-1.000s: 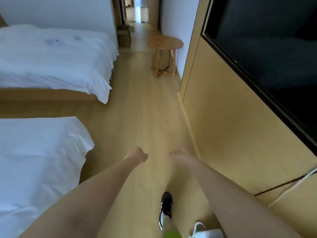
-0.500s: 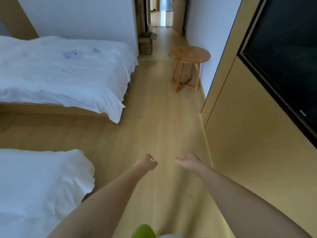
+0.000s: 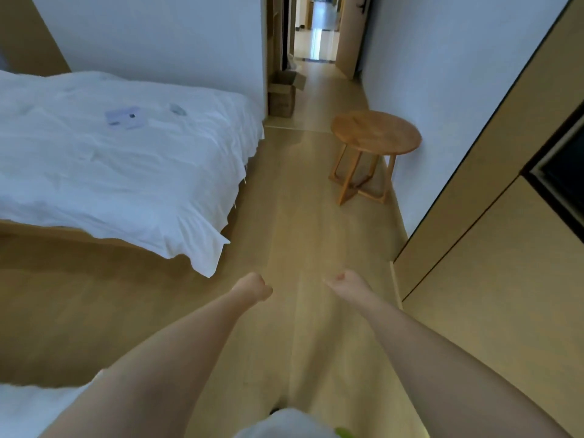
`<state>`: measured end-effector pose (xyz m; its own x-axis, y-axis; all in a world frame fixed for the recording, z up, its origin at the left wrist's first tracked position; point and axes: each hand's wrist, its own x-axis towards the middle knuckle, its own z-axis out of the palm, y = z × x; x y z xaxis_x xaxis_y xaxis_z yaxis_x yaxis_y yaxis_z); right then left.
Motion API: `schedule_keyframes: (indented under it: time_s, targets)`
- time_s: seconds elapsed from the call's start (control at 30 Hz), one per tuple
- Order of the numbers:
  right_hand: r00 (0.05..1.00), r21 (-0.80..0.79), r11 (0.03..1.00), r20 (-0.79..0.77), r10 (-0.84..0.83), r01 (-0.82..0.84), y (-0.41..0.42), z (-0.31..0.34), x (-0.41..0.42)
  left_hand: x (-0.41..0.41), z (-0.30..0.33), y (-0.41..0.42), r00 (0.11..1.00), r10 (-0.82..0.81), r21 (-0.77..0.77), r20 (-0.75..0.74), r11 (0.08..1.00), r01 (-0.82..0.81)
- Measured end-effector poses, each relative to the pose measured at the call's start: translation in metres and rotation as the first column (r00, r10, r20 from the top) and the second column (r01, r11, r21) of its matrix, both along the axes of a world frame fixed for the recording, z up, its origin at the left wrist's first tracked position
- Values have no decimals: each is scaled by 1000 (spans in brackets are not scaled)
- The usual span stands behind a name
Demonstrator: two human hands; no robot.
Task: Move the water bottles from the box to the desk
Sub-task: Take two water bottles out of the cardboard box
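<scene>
Both arms stretched forward over wood floor (image 3: 294, 216). Left hand (image 3: 252, 287) curled into fist, gripping nothing. Right hand (image 3: 344, 281) loosely curled, nothing in it (fingers blurred). Cardboard box (image 3: 282, 96), flaps up, at 12 o'clock by doorway, well apart from hands; bottles not visible. Round wooden table (image 3: 376, 132) at 1 o'clock. White bed (image 3: 120, 165) at 10 o'clock.

Bare forearms, no sleeves; white garment (image 3: 284, 425) w/ green bit.
</scene>
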<state>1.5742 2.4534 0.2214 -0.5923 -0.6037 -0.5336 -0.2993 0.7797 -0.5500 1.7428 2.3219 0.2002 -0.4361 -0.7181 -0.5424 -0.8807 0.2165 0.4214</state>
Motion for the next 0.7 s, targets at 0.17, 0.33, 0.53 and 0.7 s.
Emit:
schedule_keyframes:
  time_s: [0.17,0.33,0.53,0.7]
  targets:
    - [1000,16,1000,5,1,-1,-97,3,-66,-84,16,-82,997,-83,27,2,996,82]
    - [999,39,999,41,1,-2,-190,-12,-148,-176,6,-168,987,-156,59,29,986,154]
    - [1000,32,999,-18,22,-21,-325,-22,-277,-303,-6,-300,988,-149,60,43,987,147]
    - [998,3,999,-50,39,-39,-440,2,-371,-390,9,-415,987,-157,44,34,987,155]
